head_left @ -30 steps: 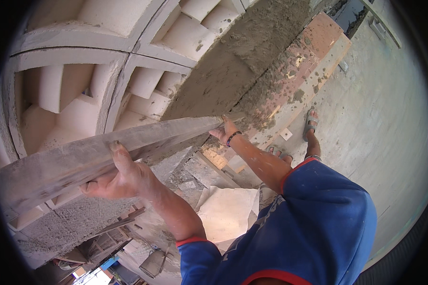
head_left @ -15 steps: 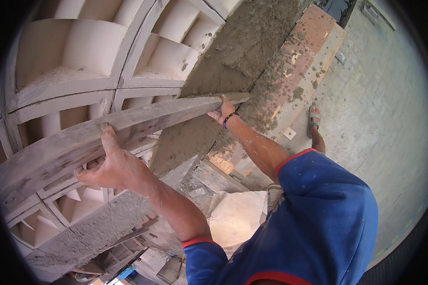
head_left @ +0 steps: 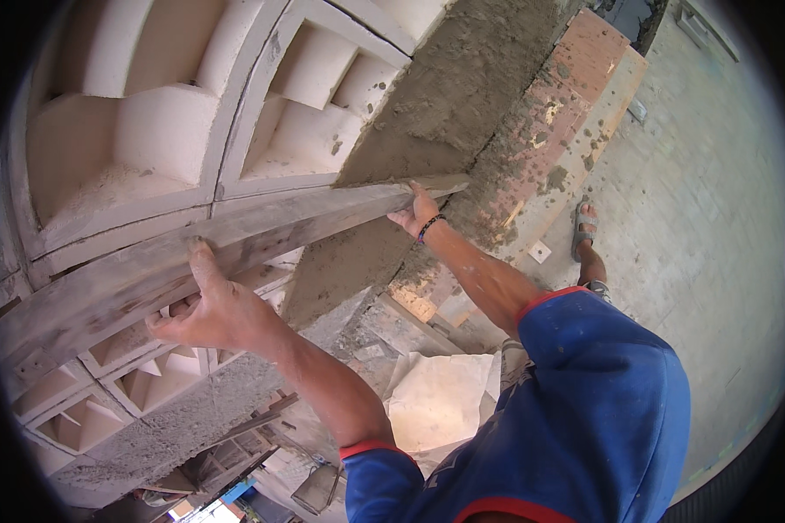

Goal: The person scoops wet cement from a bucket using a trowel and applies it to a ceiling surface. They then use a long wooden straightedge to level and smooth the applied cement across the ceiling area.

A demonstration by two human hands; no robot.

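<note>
A long grey wooden board (head_left: pixel 148 253) lies against a wall of pale breeze blocks (head_left: pixel 161 131) and a strip of wet mortar (head_left: pixel 445 96). My left hand (head_left: pixel 214 309) grips it near its middle, thumb on the front face and fingers curled under the lower edge. Close to the board's right end, my right hand (head_left: pixel 419 213) holds it the same way, a dark beaded band round the wrist. The right end of the board rests on the mortar. Its far left end runs out into the dark rim of the picture.
Mortar-splashed planks (head_left: pixel 549 122) run along the foot of the wall. A pale sheet or bag (head_left: pixel 436 401) lies below my arms. My sandalled foot (head_left: pixel 584 227) stands on the concrete floor (head_left: pixel 698 218). Scrap wood and a dark pan-like thing (head_left: pixel 317 488) are at the bottom.
Relative to the blocks, the board has shifted down along the wall, with both hands still on it. The view has tilted slightly.
</note>
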